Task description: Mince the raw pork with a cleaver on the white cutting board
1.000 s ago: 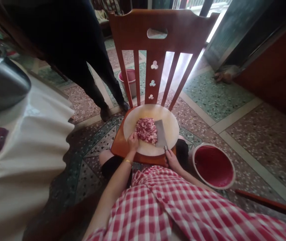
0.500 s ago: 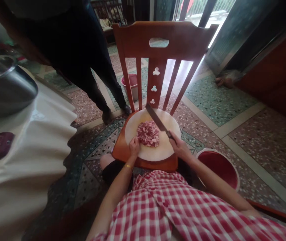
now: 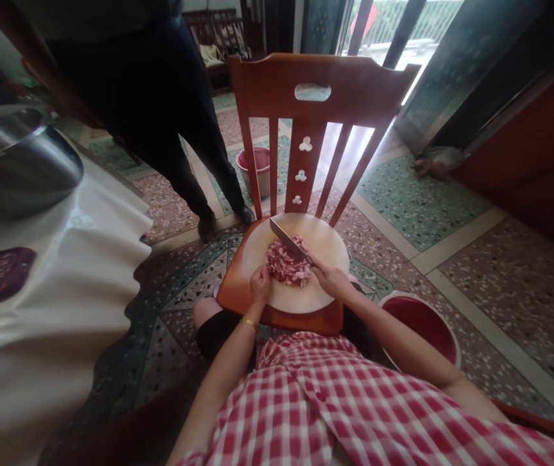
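A round pale chopping board (image 3: 323,243) lies on the seat of a wooden chair (image 3: 325,97) in front of me. A heap of chopped pink meat (image 3: 284,264) sits at its middle. My right hand (image 3: 331,279) is closed round the handle of a cleaver (image 3: 287,239), whose blade slants across the top of the meat, pointing up and left. My left hand (image 3: 259,283) rests with curled fingers at the board's near left edge, touching the side of the meat heap. A gold bangle is on my left wrist.
A red basin (image 3: 422,323) stands on the tiled floor at my right, a small pink bucket (image 3: 256,166) behind the chair. A person in dark trousers (image 3: 170,110) stands at the back left. At left, a cloth-covered table (image 3: 54,285) bears a metal bowl (image 3: 15,162).
The cleaver lay flat on the board beside the meat, was lifted high over the board, and has now come down onto the meat. My left hand has stayed by the heap.
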Demonstrator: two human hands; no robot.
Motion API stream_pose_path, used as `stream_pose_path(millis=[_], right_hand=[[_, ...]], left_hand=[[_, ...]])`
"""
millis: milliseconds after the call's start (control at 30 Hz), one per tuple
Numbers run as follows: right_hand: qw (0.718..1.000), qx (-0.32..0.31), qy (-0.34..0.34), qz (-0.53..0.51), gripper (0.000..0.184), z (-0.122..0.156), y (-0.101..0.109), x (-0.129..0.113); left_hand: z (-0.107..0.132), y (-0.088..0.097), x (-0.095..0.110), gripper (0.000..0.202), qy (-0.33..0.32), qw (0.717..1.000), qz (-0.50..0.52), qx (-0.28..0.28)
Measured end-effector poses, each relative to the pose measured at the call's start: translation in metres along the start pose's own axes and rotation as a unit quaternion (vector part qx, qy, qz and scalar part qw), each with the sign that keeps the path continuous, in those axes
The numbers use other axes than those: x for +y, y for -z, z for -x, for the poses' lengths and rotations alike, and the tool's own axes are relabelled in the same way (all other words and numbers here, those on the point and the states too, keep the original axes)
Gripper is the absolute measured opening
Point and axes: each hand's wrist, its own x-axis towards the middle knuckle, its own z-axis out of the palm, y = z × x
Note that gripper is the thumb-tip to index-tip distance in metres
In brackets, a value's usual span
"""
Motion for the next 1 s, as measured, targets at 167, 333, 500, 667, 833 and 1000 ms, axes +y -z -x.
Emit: stream_pose_path(millis=[167, 333, 500, 667, 833, 1000], right_hand=[[0.985, 0.131, 0.090, -0.071, 0.052, -0.003, 0.017, -0.026], [0.999, -0.029, -0.011, 0.037, 0.049, 0.001, -0.016, -0.004], [0.998, 0.038, 0.038, -0.006, 0.050, 0.009, 0.011, -0.013], [0.994, 0.078, 0.057, -0.046, 0.049, 0.001, -0.002, -0.018], [0.999, -0.042, -0.013, 0.020, 0.047, 0.005, -0.004, -0.007], [0.992, 0.101, 0.068, -0.040, 0.051, 0.002, 0.018, -0.020]], left_hand=[[0.001, 0.000, -0.001, 0.032, -0.012, 1.000, 0.001, 0.001], [0.001, 0.001, 0.001, 0.031, -0.009, 1.000, 0.001, 0.006], [0.001, 0.000, 0.000, 0.032, -0.007, 1.000, 0.003, 0.002], [0.001, 0.000, -0.002, 0.032, -0.016, 1.000, 0.008, 0.001], [0.001, 0.001, -0.001, 0.033, -0.007, 1.000, 0.000, -0.005], [0.001, 0.001, -0.001, 0.032, -0.017, 1.000, -0.004, -0.013]])
